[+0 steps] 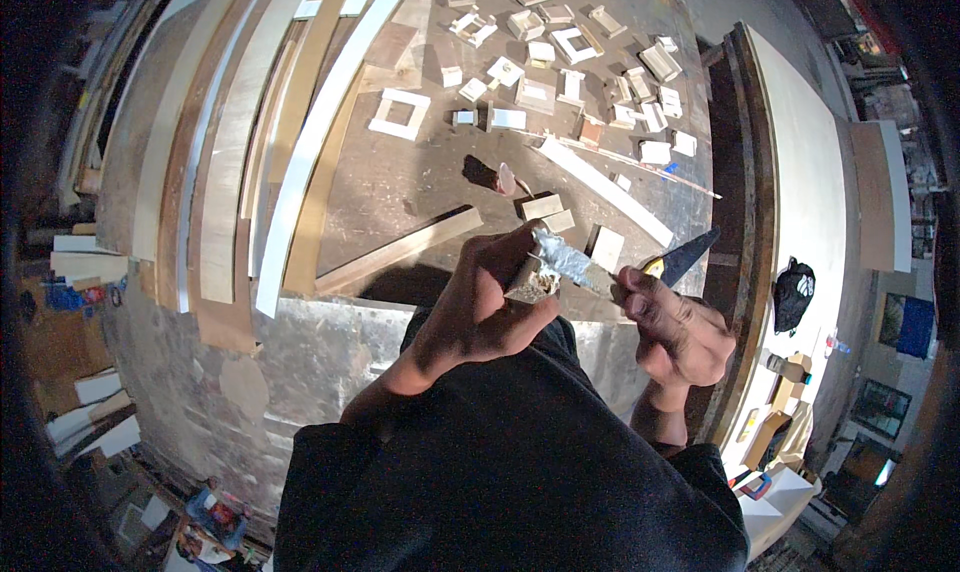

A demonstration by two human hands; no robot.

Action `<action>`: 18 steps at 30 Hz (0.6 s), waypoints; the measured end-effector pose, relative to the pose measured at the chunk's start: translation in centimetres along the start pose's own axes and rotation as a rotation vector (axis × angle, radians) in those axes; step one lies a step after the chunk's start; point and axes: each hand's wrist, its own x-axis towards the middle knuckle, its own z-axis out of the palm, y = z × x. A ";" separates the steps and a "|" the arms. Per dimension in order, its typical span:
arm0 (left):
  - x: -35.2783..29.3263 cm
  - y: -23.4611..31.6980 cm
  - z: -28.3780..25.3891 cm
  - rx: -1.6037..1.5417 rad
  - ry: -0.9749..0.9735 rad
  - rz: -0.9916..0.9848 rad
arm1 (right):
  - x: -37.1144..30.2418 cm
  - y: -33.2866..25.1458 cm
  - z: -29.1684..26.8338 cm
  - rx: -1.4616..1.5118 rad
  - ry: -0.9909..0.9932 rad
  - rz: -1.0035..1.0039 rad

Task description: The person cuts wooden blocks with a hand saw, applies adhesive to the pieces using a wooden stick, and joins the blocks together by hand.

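My left hand (490, 297) is closed around a small pale piece (532, 280) with a rough, crumbly-looking face; its exact kind is unclear. My right hand (680, 327) pinches a flat, narrow strip (568, 258) smeared with whitish-grey paste. The pasted end of the strip lies against or just over the pale piece, near my left fingertips. Beyond my right fingers a dark, pointed tool with a yellow edge (685, 259) shows in part; whether it rests on the table cannot be told. Small wood blocks (542, 207) lie just past my hands.
Many small wooden pieces (535, 94) are scattered over the table's far side. Long boards (235, 162) lie along its left, a white strip (605, 192) and a wooden bar (400, 249) nearer me. A pale bench (815, 202) with a black item (795, 294) stands at the right.
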 end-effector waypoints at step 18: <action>-0.3 0.2 -1.0 0.135 0.043 0.068 | -0.9 -0.2 1.1 0.401 0.194 0.423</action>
